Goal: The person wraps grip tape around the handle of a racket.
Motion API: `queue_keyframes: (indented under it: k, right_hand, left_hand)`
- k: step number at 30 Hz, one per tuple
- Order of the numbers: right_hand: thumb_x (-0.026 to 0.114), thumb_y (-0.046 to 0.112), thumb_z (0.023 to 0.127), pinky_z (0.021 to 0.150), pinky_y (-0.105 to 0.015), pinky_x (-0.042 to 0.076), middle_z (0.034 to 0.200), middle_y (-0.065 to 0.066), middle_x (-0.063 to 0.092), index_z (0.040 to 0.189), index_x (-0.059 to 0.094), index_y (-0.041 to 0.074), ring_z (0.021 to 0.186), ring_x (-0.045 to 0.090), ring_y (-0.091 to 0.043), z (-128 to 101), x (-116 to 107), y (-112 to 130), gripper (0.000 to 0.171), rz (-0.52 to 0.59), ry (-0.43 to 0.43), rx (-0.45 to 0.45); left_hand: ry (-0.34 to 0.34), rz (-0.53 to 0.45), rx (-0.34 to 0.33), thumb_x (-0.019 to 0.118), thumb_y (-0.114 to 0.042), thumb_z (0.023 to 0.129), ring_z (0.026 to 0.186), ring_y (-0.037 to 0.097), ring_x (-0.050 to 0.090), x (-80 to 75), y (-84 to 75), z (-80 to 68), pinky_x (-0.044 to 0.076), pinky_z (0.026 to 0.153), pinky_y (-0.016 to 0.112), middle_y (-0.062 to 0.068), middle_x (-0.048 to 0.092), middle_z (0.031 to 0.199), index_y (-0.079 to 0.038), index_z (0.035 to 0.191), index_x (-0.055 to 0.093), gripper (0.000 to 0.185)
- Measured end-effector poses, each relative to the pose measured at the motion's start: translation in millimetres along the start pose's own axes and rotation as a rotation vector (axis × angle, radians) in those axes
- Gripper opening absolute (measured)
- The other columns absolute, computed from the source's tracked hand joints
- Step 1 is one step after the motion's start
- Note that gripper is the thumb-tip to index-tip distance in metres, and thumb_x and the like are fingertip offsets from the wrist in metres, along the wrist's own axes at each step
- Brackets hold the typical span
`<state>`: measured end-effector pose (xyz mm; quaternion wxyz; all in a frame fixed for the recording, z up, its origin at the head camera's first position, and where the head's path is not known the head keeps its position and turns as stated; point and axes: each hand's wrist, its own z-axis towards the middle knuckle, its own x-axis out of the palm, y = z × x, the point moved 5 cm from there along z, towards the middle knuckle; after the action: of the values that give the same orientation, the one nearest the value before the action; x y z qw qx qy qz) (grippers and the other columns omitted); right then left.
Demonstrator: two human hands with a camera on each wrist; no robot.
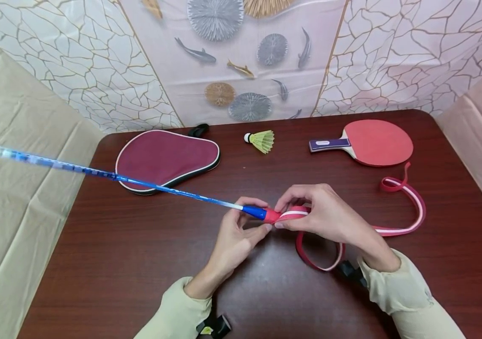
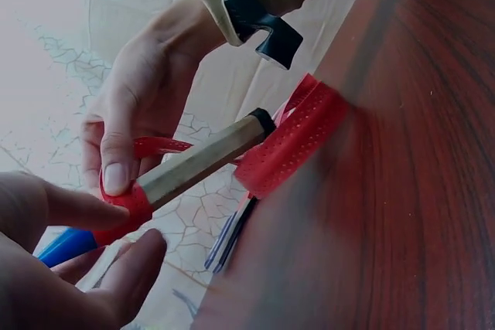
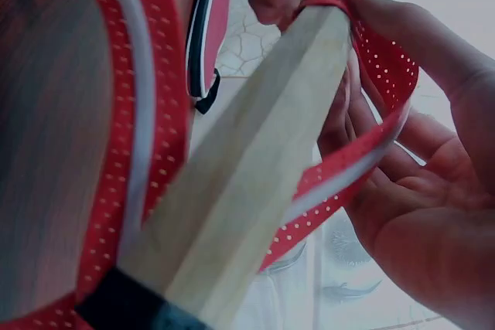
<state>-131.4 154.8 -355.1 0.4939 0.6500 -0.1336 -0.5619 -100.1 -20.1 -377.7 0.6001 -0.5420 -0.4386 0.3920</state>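
Red grip tape (image 1: 397,207), perforated and edged with a white stripe, is going onto a badminton racket (image 1: 173,190) over the middle of the dark wooden table (image 1: 97,263). The left hand (image 1: 236,235) pinches the racket where the blue cone meets the handle, thumb and fingertips closed on it. The right hand (image 1: 325,214), just beside the left one and touching the same spot, has its fingers curled round the handle, with the thumb (image 2: 114,168) pressing the first turn of tape down. From the left wrist view the wooden handle (image 2: 205,158) is bare nearly all the way to its black butt cap, so only that first wrap is on.

The loose tape loops down under the right hand, touches the table, then trails off to the right of the hands and curls back toward the red table tennis paddle (image 1: 368,141) at the far edge. Beyond the racket shaft lie a maroon paddle case (image 1: 166,157) and a yellow-green shuttlecock (image 1: 262,140), both well apart from the hands.

What could spoil it, I'd say: that slack loop. If the tail twists or snags on the table, the tape may go on with a wrinkle or with the wrong face out. If the thumb lifts before the next turn overlaps, the start could spring loose. The long shaft sticks out past the table's left edge, so a careless roll of the handle might swing it wide.
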Motion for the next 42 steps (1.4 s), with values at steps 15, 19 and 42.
queue_keyframes:
  k: [15,19,42]
  right_hand:
    - [0.089,0.019,0.072,0.06,-0.025,0.047,0.083,0.019,0.067,0.093,0.071,0.029,0.072,0.059,-0.006,0.4,-0.7,0.8,0.029,-0.088,-0.033,-0.08]
    - [0.088,0.024,0.074,0.061,-0.024,0.047,0.085,0.02,0.067,0.094,0.072,0.029,0.073,0.059,-0.006,0.1,-2.0,1.1,0.027,-0.078,-0.002,-0.105]
    - [0.077,0.022,0.087,0.071,-0.026,0.052,0.088,0.014,0.069,0.096,0.076,0.029,0.08,0.064,-0.009,-0.8,-1.7,-1.0,0.011,0.07,0.016,-0.039]
  left_hand:
    - [-0.023,0.018,0.04,0.075,0.008,0.081,0.093,0.036,0.07,0.4,2.6,0.2,0.057,0.08,0.036,0.017,0.067,0.104,0.001,0.116,0.061,0.038]
    - [-0.023,0.015,0.024,0.075,0.008,0.081,0.091,0.035,0.07,0.2,3.2,-0.7,0.057,0.079,0.036,0.016,0.068,0.102,0.002,0.114,0.062,0.037]
    - [0.023,-0.001,0.035,0.073,0.012,0.078,0.088,0.046,0.067,0.0,0.3,-0.5,0.059,0.073,0.036,0.018,0.065,0.101,0.003,0.11,0.055,0.037]
